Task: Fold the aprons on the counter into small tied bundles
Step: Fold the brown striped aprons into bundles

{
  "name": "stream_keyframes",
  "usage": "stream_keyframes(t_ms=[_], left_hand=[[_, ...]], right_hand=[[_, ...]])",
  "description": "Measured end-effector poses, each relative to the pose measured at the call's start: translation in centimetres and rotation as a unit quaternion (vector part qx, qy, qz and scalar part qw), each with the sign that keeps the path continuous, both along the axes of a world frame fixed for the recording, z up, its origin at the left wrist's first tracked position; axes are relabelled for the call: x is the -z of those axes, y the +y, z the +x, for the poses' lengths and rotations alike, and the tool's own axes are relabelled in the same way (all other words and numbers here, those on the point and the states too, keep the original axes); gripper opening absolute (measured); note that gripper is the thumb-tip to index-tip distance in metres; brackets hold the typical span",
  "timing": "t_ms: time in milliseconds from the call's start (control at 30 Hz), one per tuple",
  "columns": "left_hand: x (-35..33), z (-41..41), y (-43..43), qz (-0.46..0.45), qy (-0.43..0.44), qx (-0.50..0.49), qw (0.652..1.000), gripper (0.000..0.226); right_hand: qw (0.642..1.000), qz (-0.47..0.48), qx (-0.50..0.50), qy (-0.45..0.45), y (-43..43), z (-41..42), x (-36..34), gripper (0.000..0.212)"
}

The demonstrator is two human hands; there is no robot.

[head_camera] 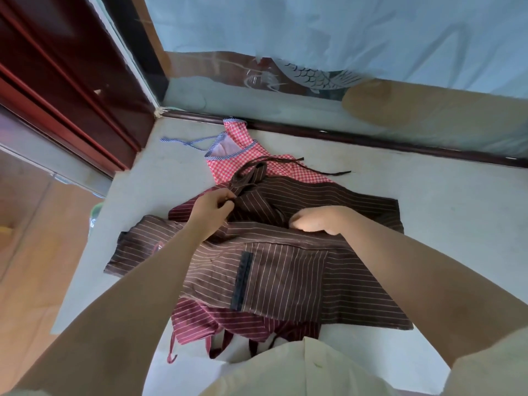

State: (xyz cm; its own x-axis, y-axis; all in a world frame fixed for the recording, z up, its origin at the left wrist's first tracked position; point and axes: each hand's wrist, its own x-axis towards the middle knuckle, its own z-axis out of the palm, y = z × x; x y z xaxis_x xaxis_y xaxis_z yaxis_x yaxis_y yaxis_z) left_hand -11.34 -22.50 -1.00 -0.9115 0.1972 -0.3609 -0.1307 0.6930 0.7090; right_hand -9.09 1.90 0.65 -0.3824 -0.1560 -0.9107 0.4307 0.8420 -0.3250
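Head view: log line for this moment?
stage: folding | left hand: pinches strap | right hand: grips brown apron | beneath: red apron | behind: checked apron

Frosted glass pane (314, 30) with etched fish (311, 77), dark red door frame (65, 81)

We see a cream-white shirt (285, 367) at the near edge, its short sleeve (491, 364) covering the upper right arm (414, 270); the left arm (128, 295) shows bare.
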Motion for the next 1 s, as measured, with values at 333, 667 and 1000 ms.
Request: stream_keyframes(t_ms=[333,667,1000], left_hand=[[1.2,-1.1,0.6,0.058,-0.037,-0.051,0.996,0.013],[2.1,-2.6,0.8,-0.062,0.007,-0.037,0.997,0.034],[2.9,-4.2,0.4,-0.099,-0.004,0.070,0.993,0.031]], right_hand=[[0.999,0.008,-0.029,-0.046,0.6,-0.1,-1.6,0.044],[0.962,0.052,0.008,0.269,4.4,-4.4,-1.0,0.025],[0.918,-0.036,0.036,0.393,-2.5,-7.2,2.6,0.048]])
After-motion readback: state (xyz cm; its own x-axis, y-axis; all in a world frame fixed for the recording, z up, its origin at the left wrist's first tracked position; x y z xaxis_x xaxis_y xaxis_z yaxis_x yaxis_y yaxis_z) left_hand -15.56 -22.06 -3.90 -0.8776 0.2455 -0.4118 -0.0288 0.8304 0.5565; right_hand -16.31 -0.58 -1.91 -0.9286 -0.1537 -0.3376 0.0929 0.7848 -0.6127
